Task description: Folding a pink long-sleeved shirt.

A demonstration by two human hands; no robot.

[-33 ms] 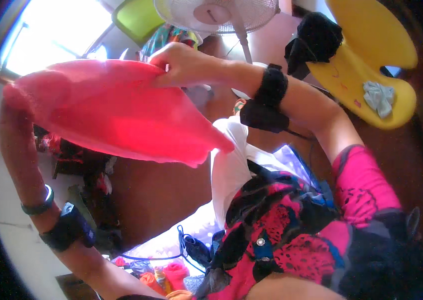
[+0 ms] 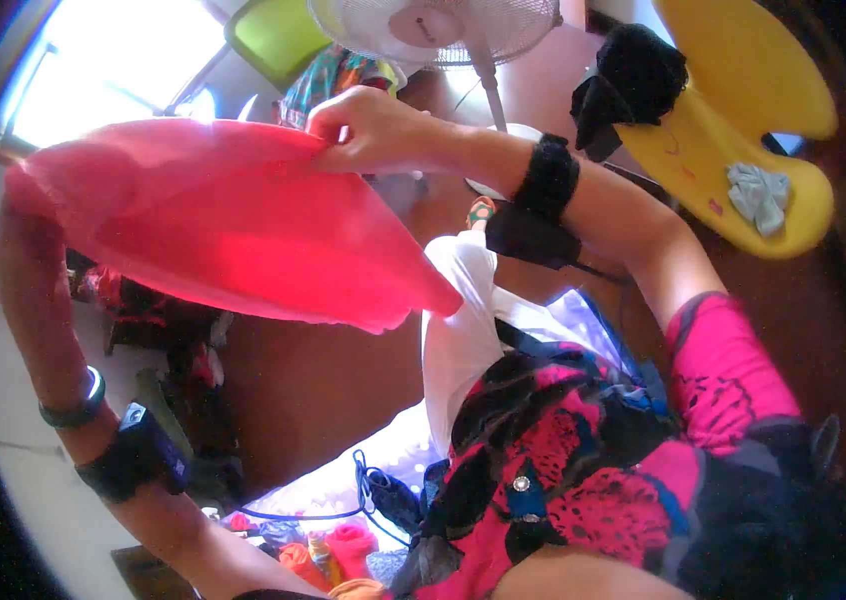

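Observation:
A bright pink cloth (image 2: 233, 220) is stretched out in the air across the upper left, with one corner hanging toward my knee. My right hand (image 2: 368, 130) pinches its upper edge between thumb and fingers. At the far left, the raised left arm ends in my left hand (image 2: 31, 232), which goes up under the bunched end of the cloth. The fabric hides those fingers. Black straps with small devices sit on both forearms, and a band (image 2: 78, 400) circles the left wrist.
Beyond the cloth stand a white fan (image 2: 433, 30) and a green chair (image 2: 278, 40). To the right, a yellow chair (image 2: 743, 190) bears a black cloth (image 2: 633, 85) and a grey cloth (image 2: 758, 198). Rolled coloured cloths (image 2: 351, 548) and a dark cable (image 2: 303, 517) lie beside me.
My right hand has shifted very slightly to the right, still pinching the pink cloth. The cloth's hanging corner has dipped a little.

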